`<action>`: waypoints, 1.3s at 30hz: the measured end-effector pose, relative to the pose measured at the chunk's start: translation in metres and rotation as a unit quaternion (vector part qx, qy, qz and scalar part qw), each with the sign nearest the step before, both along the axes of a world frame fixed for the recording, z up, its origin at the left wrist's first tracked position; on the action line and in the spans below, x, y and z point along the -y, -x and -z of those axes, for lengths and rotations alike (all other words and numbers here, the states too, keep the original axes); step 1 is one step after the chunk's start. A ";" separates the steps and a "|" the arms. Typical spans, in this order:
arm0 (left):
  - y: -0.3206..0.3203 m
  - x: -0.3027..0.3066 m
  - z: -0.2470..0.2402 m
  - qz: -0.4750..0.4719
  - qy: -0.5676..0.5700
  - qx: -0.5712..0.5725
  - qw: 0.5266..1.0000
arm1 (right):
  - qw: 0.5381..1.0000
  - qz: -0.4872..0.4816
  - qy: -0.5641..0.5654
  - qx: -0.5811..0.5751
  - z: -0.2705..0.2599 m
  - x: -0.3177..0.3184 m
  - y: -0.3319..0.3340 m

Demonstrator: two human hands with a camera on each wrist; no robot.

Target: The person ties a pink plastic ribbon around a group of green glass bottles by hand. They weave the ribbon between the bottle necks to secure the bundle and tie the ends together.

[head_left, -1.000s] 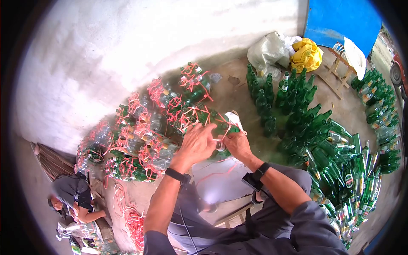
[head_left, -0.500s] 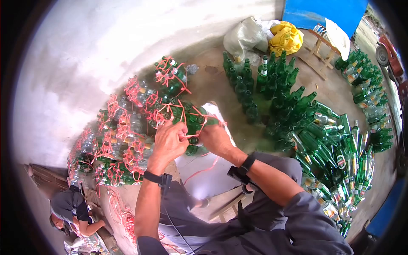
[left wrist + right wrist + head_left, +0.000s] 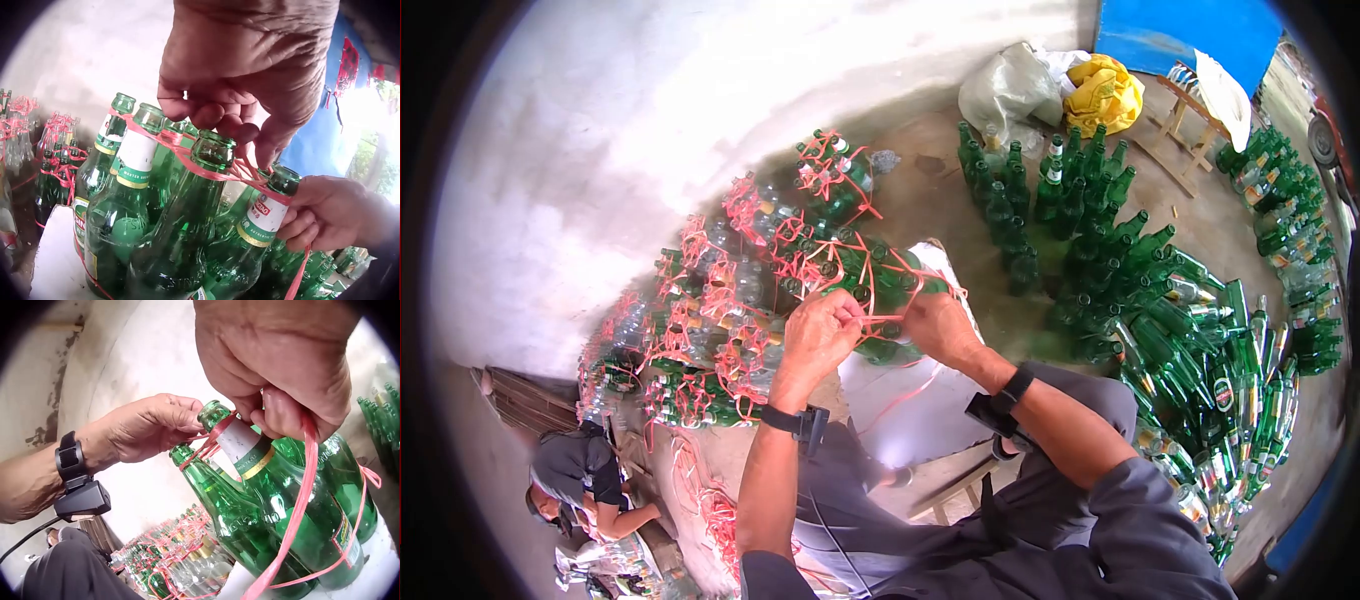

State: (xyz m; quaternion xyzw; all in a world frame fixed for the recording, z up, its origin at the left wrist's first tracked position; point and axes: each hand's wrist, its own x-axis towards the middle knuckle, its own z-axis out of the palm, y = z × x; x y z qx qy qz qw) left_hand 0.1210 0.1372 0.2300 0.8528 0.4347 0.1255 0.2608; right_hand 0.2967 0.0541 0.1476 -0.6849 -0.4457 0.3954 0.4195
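Green glass bottles stand upright in a group on a white board, with pink plastic strapping wound round their necks. The left hand pinches the strapping among the bottle necks; in the left wrist view its fingers bend down over them. At the outer side of a labelled bottle, the right hand has its fingers curled round a pink strap, whose loose end hangs down. Another strand crosses the bottles' lower sides in the right wrist view.
Many strapped bottle bundles stand to the left by the wall. Loose green bottles lie and stand at the right. Behind are a yellow bag, a pale sack and a wooden stool. Another person bends at lower left.
The head view has shifted left and then partly back. Both hands stay at the bottle necks; the right hand has drawn back slightly from its earlier reach over the bottles' near edge.
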 end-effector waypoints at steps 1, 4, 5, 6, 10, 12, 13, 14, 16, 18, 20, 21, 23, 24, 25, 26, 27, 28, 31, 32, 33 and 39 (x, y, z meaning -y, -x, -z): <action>-0.002 0.001 -0.004 0.012 -0.028 -0.012 0.999 | 1.000 -0.002 0.003 0.004 -0.002 0.001 -0.001; -0.001 0.001 -0.006 0.008 -0.057 -0.021 0.998 | 1.000 -0.013 0.001 0.011 -0.006 0.000 -0.005; -0.001 0.000 -0.005 -0.006 -0.057 -0.019 0.998 | 1.000 -0.020 -0.003 0.014 -0.007 0.000 -0.006; 0.001 -0.002 -0.003 -0.007 -0.057 -0.019 0.998 | 1.000 -0.021 -0.003 0.014 -0.007 0.000 -0.007; 0.005 -0.018 0.010 0.002 -0.014 0.036 0.999 | 0.999 -0.028 -0.008 0.016 -0.008 -0.001 -0.011; 0.003 -0.021 0.010 0.000 0.002 0.059 0.998 | 0.999 -0.030 -0.005 0.021 -0.010 0.000 -0.012; -0.001 -0.020 0.008 -0.015 0.027 0.071 0.997 | 0.999 -0.035 -0.002 0.010 -0.013 0.001 -0.013; -0.004 -0.019 0.006 -0.030 0.052 0.083 0.995 | 0.999 -0.041 0.000 -0.001 -0.015 0.001 -0.013; -0.007 -0.021 0.008 -0.042 0.059 0.094 0.993 | 0.999 -0.038 -0.009 0.002 -0.009 0.002 -0.010; -0.010 -0.021 0.010 -0.054 0.065 0.107 0.991 | 0.999 -0.038 -0.018 0.006 -0.008 0.001 -0.009; -0.011 -0.021 0.009 -0.058 0.033 0.109 0.992 | 0.998 -0.044 -0.033 0.009 -0.012 0.002 -0.008; -0.012 -0.022 0.009 -0.059 0.033 0.109 0.992 | 0.998 -0.045 -0.034 0.009 -0.014 0.002 -0.008; -0.013 -0.024 0.008 -0.074 0.073 0.120 0.987 | 0.998 -0.035 -0.050 -0.018 -0.016 0.004 -0.006; -0.014 -0.025 0.009 -0.074 0.073 0.120 0.987 | 0.998 -0.035 -0.050 -0.018 -0.016 0.005 -0.005; -0.016 -0.028 0.010 -0.080 0.062 0.107 0.989 | 0.998 -0.037 -0.046 -0.023 -0.015 0.006 -0.005; -0.016 -0.029 0.011 -0.086 0.052 0.095 0.990 | 0.998 -0.038 -0.042 -0.028 -0.015 0.006 -0.005; -0.016 -0.031 0.014 -0.086 0.053 0.095 0.990 | 0.998 -0.038 -0.042 -0.027 -0.016 0.007 -0.005; -0.016 -0.033 0.016 -0.075 0.038 0.108 0.991 | 0.998 -0.037 -0.038 -0.028 -0.018 0.007 -0.005; -0.016 -0.037 0.019 -0.056 0.019 0.121 0.991 | 0.999 -0.032 -0.033 -0.027 -0.015 0.008 -0.004; -0.017 -0.038 0.019 -0.048 0.015 0.121 0.991 | 0.999 -0.028 -0.034 -0.026 -0.013 0.007 -0.003; -0.017 -0.041 0.021 -0.049 0.015 0.122 0.991 | 0.999 -0.029 -0.034 -0.025 -0.012 0.006 -0.002; -0.023 -0.042 0.024 -0.075 0.033 0.058 0.995 | 1.000 0.019 -0.006 -0.021 -0.017 0.005 -0.001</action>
